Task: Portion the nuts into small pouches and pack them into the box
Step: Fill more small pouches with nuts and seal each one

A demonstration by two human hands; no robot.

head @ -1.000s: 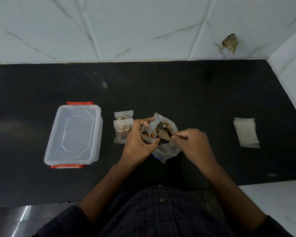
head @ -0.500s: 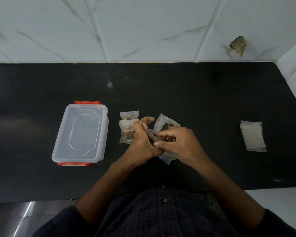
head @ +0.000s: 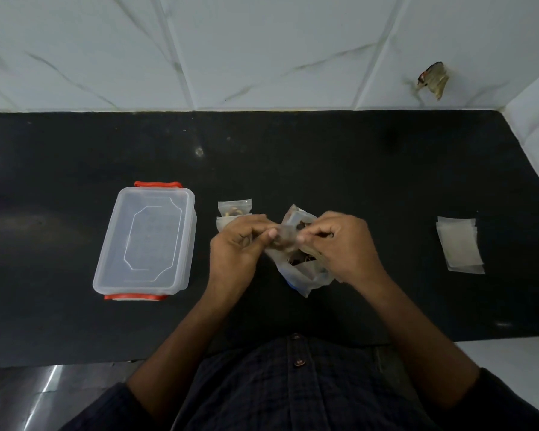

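Between my two hands is a small clear pouch [head: 284, 238] with nuts in it, blurred. My left hand [head: 238, 244] pinches its left edge and my right hand [head: 343, 244] pinches its right edge, above the big open bag of nuts [head: 305, 275] on the black counter. Two filled pouches [head: 233, 208] lie just behind my left hand, partly hidden by it. The clear lidded box [head: 147, 241] with red clips sits closed at the left. The spoon is not visible.
A stack of empty pouches [head: 459, 244] lies at the right on the black counter [head: 355, 169]. White tiled walls close the back and the right side. The counter's front edge runs by my body.
My right hand has left the spoon in the big bag and come up to the small pouch. Both hands now pinch the pouch between them, slightly raised.
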